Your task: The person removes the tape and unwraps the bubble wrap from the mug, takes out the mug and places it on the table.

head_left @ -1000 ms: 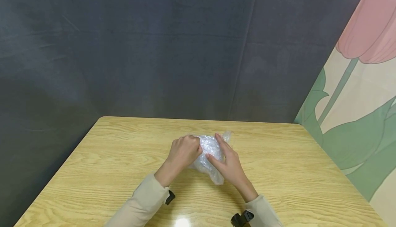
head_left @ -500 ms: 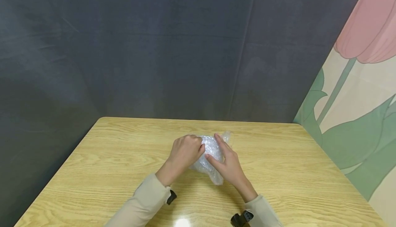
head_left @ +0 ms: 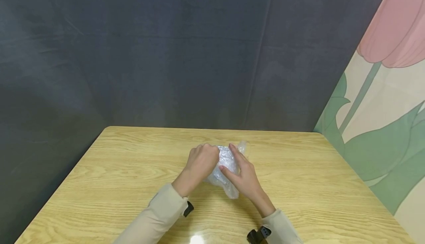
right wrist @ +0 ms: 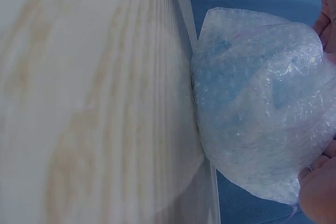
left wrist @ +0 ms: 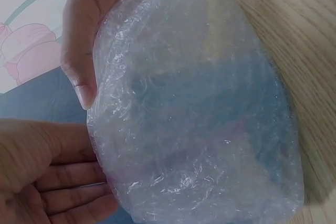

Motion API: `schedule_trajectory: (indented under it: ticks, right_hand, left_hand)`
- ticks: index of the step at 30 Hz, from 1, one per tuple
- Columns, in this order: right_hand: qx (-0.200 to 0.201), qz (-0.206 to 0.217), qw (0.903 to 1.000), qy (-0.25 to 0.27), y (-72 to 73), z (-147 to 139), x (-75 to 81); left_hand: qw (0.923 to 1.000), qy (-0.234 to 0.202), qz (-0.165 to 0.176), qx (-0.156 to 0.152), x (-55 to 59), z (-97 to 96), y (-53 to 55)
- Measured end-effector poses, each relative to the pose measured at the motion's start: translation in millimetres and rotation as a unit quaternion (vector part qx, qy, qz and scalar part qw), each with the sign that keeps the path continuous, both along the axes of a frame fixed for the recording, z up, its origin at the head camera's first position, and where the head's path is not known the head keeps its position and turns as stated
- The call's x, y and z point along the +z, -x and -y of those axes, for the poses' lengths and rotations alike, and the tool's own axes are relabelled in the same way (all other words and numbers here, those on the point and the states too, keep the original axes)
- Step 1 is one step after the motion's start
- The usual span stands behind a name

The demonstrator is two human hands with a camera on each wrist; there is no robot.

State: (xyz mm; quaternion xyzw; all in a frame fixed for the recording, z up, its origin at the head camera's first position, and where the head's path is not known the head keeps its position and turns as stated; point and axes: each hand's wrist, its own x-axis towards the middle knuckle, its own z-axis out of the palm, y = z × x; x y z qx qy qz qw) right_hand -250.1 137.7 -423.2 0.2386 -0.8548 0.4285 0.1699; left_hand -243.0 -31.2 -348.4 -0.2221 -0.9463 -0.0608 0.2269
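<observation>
The bundle (head_left: 227, 160) was over the table (head_left: 132, 170), in clear bubble wrap, with a loose corner near 2 o'clock and a tail of wrap at 6 o'clock. Blue and a bit of yellow showed through the wrap in the left wrist view. The left hand (head_left: 203, 161) was at 9 o'clock, its fingers curled up tight and clamped on the edge of the bundle. The right hand (head_left: 245, 175) was near 4 o'clock and held the bundle between its thumb and its fingers. It was hard to tell if the bundle's bottom touched the table. Both arms had pale sleeves (head_left: 162, 207), with a black thing (head_left: 188, 209) by the left wrist. A dark cloth (head_left: 166, 59) hung at 12 o'clock, and a wall (head_left: 375, 155) with a pink flower (head_left: 391, 30) stood at 2 o'clock.
</observation>
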Motion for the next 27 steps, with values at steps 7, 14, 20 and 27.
schedule_trajectory:
  ticks: [7, 14, 20, 27]
  right_hand:
    - [0.000, 0.002, 1.0000, -0.001, -0.2, -1, 0.5]
    - [-0.003, -0.007, 1.0000, -0.002, 0.1, 0, -0.3]
    - [-0.002, -0.009, 1.0000, -0.002, 0.8, 0, -0.9]
    - [-0.001, -0.013, 0.9999, -0.002, 0.8, 0, -0.8]
  left_hand:
    - [0.9999, 0.007, -0.009, 0.010, -0.3, -1.0, 2.3]
    - [0.9995, -0.005, -0.030, 0.003, -2.9, 0.1, 3.8]
    - [0.9988, -0.011, -0.049, 0.000, -6.4, 1.2, 4.5]
    - [0.9955, -0.036, -0.086, -0.016, -12.8, 2.8, 6.1]
